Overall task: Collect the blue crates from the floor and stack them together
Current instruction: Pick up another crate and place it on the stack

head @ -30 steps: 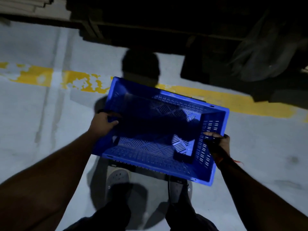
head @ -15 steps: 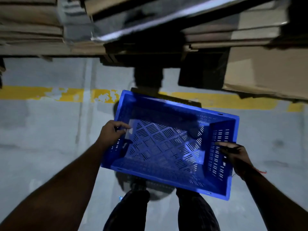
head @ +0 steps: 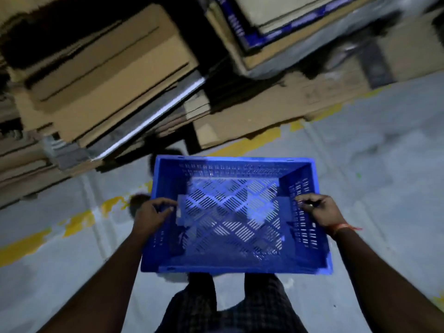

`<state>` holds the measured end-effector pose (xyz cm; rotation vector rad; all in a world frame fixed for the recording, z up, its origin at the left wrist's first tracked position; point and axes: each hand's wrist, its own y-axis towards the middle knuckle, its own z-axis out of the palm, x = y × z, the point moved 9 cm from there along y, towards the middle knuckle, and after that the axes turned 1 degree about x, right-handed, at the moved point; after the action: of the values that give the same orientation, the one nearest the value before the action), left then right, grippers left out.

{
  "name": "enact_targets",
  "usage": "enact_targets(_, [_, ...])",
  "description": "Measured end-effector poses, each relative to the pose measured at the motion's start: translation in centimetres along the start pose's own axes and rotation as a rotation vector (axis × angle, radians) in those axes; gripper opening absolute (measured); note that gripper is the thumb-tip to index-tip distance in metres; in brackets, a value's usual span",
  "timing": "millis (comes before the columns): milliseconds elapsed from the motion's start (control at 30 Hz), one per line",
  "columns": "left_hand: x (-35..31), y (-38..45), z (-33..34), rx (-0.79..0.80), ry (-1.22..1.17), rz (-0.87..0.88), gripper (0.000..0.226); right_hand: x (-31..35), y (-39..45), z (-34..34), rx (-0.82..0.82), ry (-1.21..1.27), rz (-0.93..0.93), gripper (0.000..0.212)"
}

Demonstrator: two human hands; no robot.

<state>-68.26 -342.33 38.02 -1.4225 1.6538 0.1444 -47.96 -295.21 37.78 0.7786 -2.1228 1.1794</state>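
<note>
Fingers [head: 165,205] of your left hand [head: 150,216] and right hand [head: 318,211] clamp blue crate [head: 230,212] side walls, crate off grey floor [head: 384,176].

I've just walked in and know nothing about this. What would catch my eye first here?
First, the bright blue crate, empty and slotted, held level above the grey floor in the middle of the view. The left hand and right hand grip its two short sides, and a thin orange thread circles the right wrist. Behind it, stacked flattened cardboard fills the top of the view, with a worn yellow line painted on the floor.
</note>
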Motion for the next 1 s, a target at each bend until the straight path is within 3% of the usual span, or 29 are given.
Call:
enact_targets(233, [-15.4, 2.8, 8.9, 0.143, 0.06, 0.149, 0.05, -5.7, -4.3, -15.1, -0.183, 0.088, 0.045, 0.032])
enact_targets(500, [-33.5, 6.1, 24.0, 0.395, 0.027, 0.319, 0.014, -13.9, -10.4, -32.9, -0.397, 0.161, 0.121, 0.023])
enact_targets(733, [-49.8, 7.5, 32.8, 0.602, -0.018, 0.488, 0.026, -18.5, -17.2, -43.6, -0.578, 0.306, 0.135, 0.027])
enact_targets(1000, [-64.9, 14.7, 44.7, 0.782, -0.089, 0.506, 0.028, -20.5, -16.8, -53.3, -0.717, 0.362, 0.218, 0.028])
